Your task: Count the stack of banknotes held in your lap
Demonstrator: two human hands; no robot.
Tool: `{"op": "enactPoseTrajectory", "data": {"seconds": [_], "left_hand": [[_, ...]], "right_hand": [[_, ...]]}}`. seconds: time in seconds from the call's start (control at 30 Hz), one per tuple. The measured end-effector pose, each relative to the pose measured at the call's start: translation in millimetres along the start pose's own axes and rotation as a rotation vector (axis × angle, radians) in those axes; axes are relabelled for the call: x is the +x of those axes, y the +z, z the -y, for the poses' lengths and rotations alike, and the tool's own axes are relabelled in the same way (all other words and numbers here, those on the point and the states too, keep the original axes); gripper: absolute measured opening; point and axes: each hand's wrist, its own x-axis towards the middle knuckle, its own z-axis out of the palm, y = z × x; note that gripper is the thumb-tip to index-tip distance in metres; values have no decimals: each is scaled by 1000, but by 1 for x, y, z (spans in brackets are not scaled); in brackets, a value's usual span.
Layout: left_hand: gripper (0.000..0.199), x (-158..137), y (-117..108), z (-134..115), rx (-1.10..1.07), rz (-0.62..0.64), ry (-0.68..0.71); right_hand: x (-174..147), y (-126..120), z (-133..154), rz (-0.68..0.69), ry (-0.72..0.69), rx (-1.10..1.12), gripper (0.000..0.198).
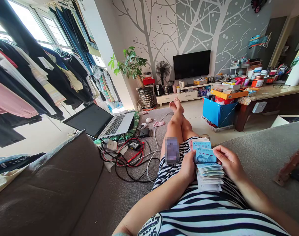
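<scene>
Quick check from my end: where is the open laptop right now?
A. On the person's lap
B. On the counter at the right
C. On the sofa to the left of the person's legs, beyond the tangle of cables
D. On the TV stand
C. The laptop sits open on the sofa left of the legs, past the cables; both hands hold banknotes.

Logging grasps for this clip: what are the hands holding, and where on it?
Both hands hold a stack of banknotes: left hand at its left edge, right hand at its right edge.
</scene>
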Motion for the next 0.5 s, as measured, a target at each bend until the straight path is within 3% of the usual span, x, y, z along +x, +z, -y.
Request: {"op": "enactPoseTrajectory", "data": {"seconds": [0.5], "left_hand": [[29,-1,3,-3,-12,-3,-6]], "right_hand": [[-2,0,3,-1,13,-4,42]]}}
